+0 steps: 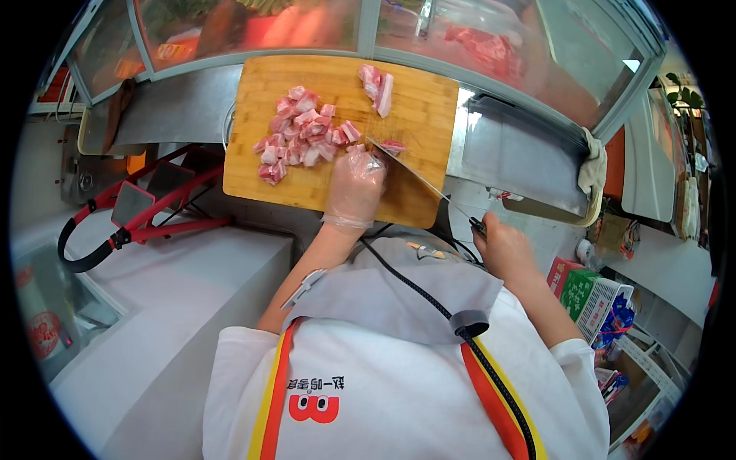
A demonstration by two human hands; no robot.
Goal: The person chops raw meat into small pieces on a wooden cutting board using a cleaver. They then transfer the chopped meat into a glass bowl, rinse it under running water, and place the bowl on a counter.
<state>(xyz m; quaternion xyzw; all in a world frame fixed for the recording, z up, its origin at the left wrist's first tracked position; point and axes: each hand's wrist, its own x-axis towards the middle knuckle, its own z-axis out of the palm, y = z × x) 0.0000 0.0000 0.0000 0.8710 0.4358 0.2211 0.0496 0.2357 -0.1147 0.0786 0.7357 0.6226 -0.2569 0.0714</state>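
On a wooden cutting board [307,192] lies a heap of pork chunks [295,132], pink with pale fat. My left hand [356,186] wears a clear plastic glove; its fingers are curled down over pork beside the blade, and the palm hides most of what they hold. My right hand [506,249], bare, is closed around the dark handle of a knife [418,178]. The blade slants up and left across the board, its tip just past my left fingers. A small meat piece [393,146] shows on the blade's far side. Farther up lie uncut pork strips [377,88].
A glass display case [491,46] with meat inside borders the board's far edge. Metal trays [525,149] sit right of the board, with a cloth [593,165] on the rim. At left stands a red-framed folding stool [153,207]. Boxes and a white basket [606,307] are at lower right.
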